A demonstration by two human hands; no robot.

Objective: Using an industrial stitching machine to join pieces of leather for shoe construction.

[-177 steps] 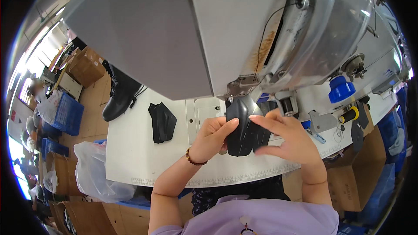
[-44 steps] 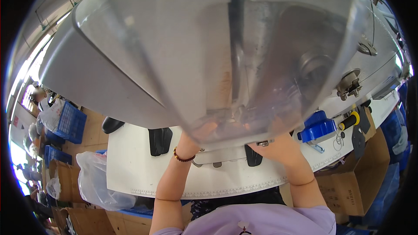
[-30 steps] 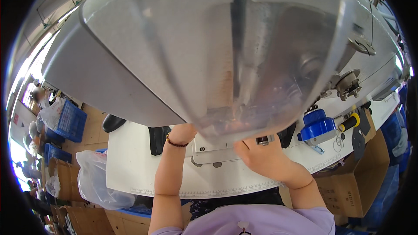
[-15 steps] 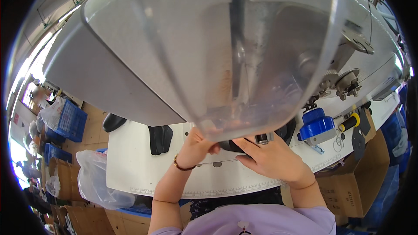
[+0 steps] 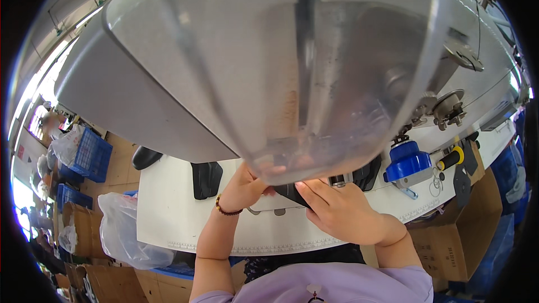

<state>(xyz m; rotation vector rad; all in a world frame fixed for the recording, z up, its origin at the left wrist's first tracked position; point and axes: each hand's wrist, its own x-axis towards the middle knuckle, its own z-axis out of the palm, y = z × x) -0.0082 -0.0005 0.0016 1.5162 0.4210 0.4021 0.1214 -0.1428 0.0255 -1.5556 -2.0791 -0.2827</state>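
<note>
A flat black piece (image 5: pixel 291 193) lies under the sewing machine's head, with both my hands on it. My left hand (image 5: pixel 246 189) has its fingers closed on the left end of the piece, its fingertips partly behind a clear plastic guard (image 5: pixel 331 160). From the right, my right hand (image 5: pixel 341 209) presses the other end with its fingers together, the thumb hidden beneath or low at the side. Just above my right fingers stands a small metal cylinder (image 5: pixel 339 180) of the machine. The needle area is blurred behind the guard.
A grey sewing machine (image 5: pixel 163 101) fills the upper view. Black pieces (image 5: pixel 206 180) lie on the white table (image 5: pixel 185 224) at left, more black pieces (image 5: pixel 368 174) at right. Further right are a blue device (image 5: pixel 408 161), a yellow-black handle (image 5: pixel 451 158) and a cardboard box (image 5: pixel 477 230).
Both hands have shifted slightly left and the black piece has moved with them, so more of it shows below the guard. My right hand has turned a little.
</note>
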